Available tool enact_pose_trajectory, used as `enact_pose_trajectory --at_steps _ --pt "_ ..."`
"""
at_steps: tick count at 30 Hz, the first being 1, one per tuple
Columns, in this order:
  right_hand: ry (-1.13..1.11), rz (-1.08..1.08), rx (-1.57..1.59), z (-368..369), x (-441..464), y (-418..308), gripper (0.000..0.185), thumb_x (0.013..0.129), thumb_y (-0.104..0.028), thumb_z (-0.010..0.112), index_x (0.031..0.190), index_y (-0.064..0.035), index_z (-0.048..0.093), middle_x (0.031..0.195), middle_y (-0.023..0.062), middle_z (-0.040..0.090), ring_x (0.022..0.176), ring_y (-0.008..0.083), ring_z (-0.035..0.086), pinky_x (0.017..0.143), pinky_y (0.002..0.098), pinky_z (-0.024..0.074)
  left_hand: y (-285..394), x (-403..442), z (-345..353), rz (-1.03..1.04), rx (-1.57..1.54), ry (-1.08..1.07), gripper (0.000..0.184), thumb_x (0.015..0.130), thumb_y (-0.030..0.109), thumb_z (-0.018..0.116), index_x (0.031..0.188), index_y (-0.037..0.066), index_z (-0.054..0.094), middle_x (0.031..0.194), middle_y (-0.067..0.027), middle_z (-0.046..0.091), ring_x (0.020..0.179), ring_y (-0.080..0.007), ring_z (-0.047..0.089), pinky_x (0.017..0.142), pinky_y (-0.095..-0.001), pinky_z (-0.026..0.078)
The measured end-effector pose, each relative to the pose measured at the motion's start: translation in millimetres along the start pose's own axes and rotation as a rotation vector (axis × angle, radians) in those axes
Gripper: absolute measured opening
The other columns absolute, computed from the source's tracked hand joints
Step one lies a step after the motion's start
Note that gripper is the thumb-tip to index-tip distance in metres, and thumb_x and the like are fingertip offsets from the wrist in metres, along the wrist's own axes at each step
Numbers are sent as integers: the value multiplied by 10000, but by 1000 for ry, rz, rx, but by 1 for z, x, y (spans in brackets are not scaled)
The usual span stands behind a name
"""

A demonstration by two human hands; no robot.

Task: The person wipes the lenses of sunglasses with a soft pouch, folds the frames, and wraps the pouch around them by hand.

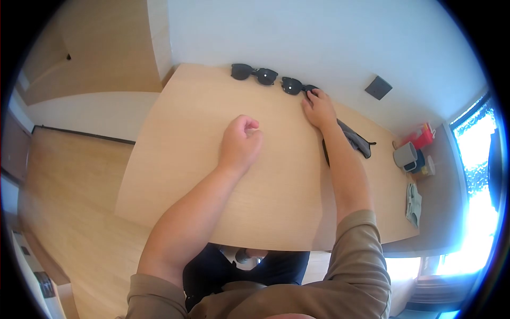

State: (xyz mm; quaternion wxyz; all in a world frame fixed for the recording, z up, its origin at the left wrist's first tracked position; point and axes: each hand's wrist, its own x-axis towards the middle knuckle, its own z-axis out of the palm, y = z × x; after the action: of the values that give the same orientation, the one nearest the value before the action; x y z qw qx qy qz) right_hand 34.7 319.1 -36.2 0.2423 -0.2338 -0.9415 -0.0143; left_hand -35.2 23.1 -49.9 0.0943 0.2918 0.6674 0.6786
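Note:
Two pairs of black sunglasses lie along the back edge of the light wooden table [202, 101]. The left pair of sunglasses [254, 74] lies apart from both hands. At the right end of the other pair of sunglasses [292, 85], my right hand [320, 110] has its fingers closed on the frame, partly covering one lens. My left hand [241, 142] is curled into a loose fist above the middle of the table, with nothing visible in it. A dark grey pouch [357, 141] with a cord lies beneath my right forearm, which hides part of it.
A grey mug [405, 155], a red container [421, 137] and a dark blue cup [416, 161] stand at the table's right side. Nearer me lies a folded pale green cloth [413, 204]. A black square plate [378, 87] is on the wall. A bright window [478, 154] is at far right.

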Motion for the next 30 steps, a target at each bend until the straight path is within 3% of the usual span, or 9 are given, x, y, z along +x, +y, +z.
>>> enact_pose_trajectory --at_steps 2,5,8,11,14,17,26,29,30 --pt "-16 -10 -41 -3 0 -3 465 901 -356 558 1229 -34 625 1344 140 529 1236 324 477 1042 411 404 -3 0 1 2 0 6 245 774 139 595 981 8 594 954 -151 649 776 -220 616 726 -348 498" --pt "-14 7 -18 -9 5 -8 426 894 -346 566 1165 -29 659 1279 156 571 1171 332 524 1000 412 433 4 0 -2 -38 -4 -25 146 812 29 559 954 10 582 955 -83 618 920 -153 581 817 -288 475" --pt "-68 30 53 -19 13 -18 355 881 -328 581 1054 -40 696 1181 149 619 1093 339 567 939 418 465 14 -3 -3 -68 3 -24 147 816 43 564 957 6 584 946 -84 616 903 -148 578 803 -284 473" --pt "-308 28 -16 -33 30 -41 288 870 -305 593 958 -56 706 1123 124 641 1042 339 587 893 425 481 17 -3 -4 -77 -22 -26 144 817 58 570 951 7 584 922 -77 614 857 -139 571 770 -282 473" --pt "-229 -11 32 -30 40 -64 258 863 -301 606 961 -83 704 1091 94 651 1031 329 591 889 425 485 13 -2 -3 -48 52 -20 142 815 65 574 945 10 584 893 -66 612 799 -123 556 728 -278 470" --pt "-36 -115 88 -6 56 -80 304 847 -315 632 1046 -90 681 1120 101 636 1056 327 579 910 428 481 9 0 -2 -81 38 -38 229 791 160 592 972 19 583 949 -141 642 808 -249 625 729 -369 498" --pt "-108 95 2 7 78 -140 552 751 -400 741 1183 -86 602 1271 115 534 1205 306 474 979 417 448 13 -5 -5 -107 47 -34 215 788 155 582 959 25 571 942 -140 633 765 -250 606 710 -374 490" --pt "-141 168 23 1 81 -144 553 729 -391 752 1156 -74 599 1234 114 572 1201 316 481 975 410 451 13 -5 -4 -77 42 -15 148 805 71 581 939 6 588 850 -66 605 711 -119 537 658 -280 468" --pt "-171 181 29 1 83 -145 552 723 -385 755 1149 -71 598 1208 116 589 1177 315 502 965 408 456 12 -4 -5 -76 50 -17 166 798 98 581 940 12 587 882 -93 617 731 -166 563 675 -313 476"
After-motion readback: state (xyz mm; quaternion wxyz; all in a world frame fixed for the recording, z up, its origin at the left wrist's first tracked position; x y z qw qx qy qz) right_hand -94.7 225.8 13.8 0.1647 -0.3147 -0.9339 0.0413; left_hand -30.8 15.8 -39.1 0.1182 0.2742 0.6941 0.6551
